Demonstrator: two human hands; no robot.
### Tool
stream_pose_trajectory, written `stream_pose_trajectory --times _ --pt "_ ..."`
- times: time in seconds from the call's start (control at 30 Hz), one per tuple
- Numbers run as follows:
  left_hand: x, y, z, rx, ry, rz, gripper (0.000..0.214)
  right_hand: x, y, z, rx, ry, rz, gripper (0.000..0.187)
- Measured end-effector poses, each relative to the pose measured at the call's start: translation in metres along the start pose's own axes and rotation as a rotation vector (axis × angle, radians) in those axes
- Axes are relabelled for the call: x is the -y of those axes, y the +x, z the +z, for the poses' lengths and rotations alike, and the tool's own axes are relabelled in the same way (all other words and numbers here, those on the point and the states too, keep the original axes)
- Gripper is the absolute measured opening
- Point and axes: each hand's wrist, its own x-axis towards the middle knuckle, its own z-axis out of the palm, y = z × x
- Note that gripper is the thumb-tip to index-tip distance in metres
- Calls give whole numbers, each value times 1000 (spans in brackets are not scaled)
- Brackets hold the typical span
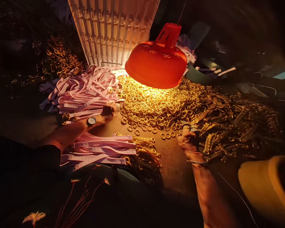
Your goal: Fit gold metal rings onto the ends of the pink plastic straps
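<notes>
Flat pink fabric straps lie beside the left hand, fingers curled; whether clamped, I cannot tell. Right of those fingers, loose round gold metal rings are probably best picked singly. The right hand, finger grip unclear, sits beside elongated gold metal pieces.

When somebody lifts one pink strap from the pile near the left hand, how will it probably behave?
These pink straps look floppy: several curve into loose loops, so a lifted end would probably droop. They seem light, being thin and narrow. One may drag its neighbours along, because they lie crossed over each other.
</notes>
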Motion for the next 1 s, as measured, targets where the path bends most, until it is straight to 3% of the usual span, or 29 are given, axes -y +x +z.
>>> stream_pose_trajectory --times 0.1,0.2,0.3,0.37,0.43,0.5,0.57,0.63,0.77,0.87,1.0 --pt "-9 -2 2 59 -27 22 11 51 11 -16 -153 136 -130 41" --pt "-25 -20 -8 9 -212 26 16 123 21 -27 -371 504 -264 26" --pt "-40 -34 -11 -2 -574 -148 32 197 24 -25 -297 966 -248 25" --pt "-43 -38 -6 98 -814 -317 42 233 23 -17 -199 1197 -182 26" --pt "-39 -39 2 224 -979 -484 44 253 22 -5 -111 1298 -160 26" --pt "-32 -39 8 301 -1043 -610 44 256 25 7 22 1285 -240 24" --pt "-25 -40 11 305 -1041 -693 44 245 35 17 122 1165 -357 22" --pt "-21 -43 10 245 -1014 -721 44 226 54 25 64 960 -384 21" --pt "-19 -45 1 188 -1049 -615 46 189 103 34 -165 529 -139 25" --pt "-22 -41 -5 186 -1073 -544 46 178 133 39 -151 375 -51 27" --pt "-27 -34 -6 244 -1085 -559 43 181 155 50 -128 312 -82 31"
